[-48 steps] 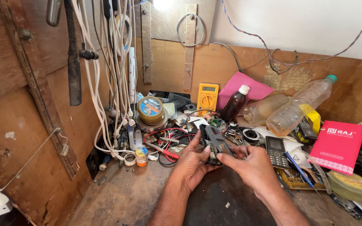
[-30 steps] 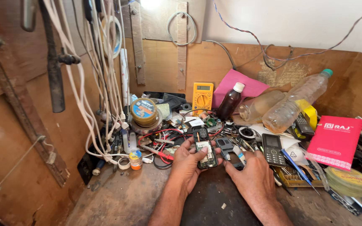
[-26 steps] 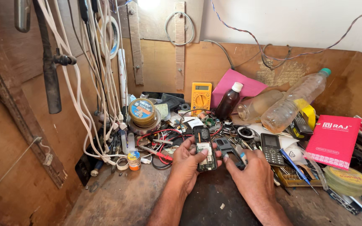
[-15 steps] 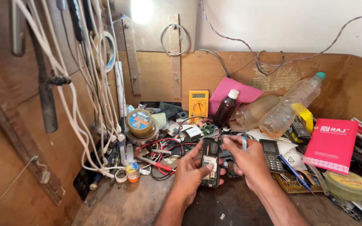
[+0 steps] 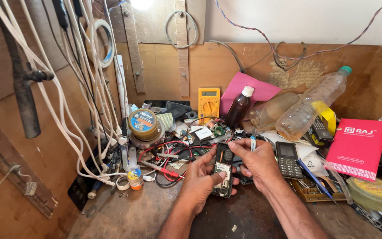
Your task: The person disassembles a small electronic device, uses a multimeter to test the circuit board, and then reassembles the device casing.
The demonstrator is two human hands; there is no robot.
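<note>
My left hand [image 5: 198, 183] holds an opened small mobile phone [image 5: 223, 175] with its back off, thumb lying across its lower part. My right hand [image 5: 258, 162] grips a thin tool with a light blue handle [image 5: 253, 141], which sticks up between the fingers, while the forefinger reaches to the phone's upper end. Both hands meet low in the middle of the wooden bench.
A black keypad phone [image 5: 287, 159] lies right of my hands, a red booklet [image 5: 357, 147] beyond it. Behind: yellow multimeter [image 5: 209, 103], brown bottle [image 5: 238, 107], plastic bottles [image 5: 308, 109], solder reel [image 5: 142, 125], tangled red and black leads [image 5: 166, 156]. White cables [image 5: 89, 84] hang at left.
The hands lifted the opened phone out of the clutter and drew it nearer. My right hand now holds the blue-handled tool at the phone's top. The camera moved closer and tilted up.
</note>
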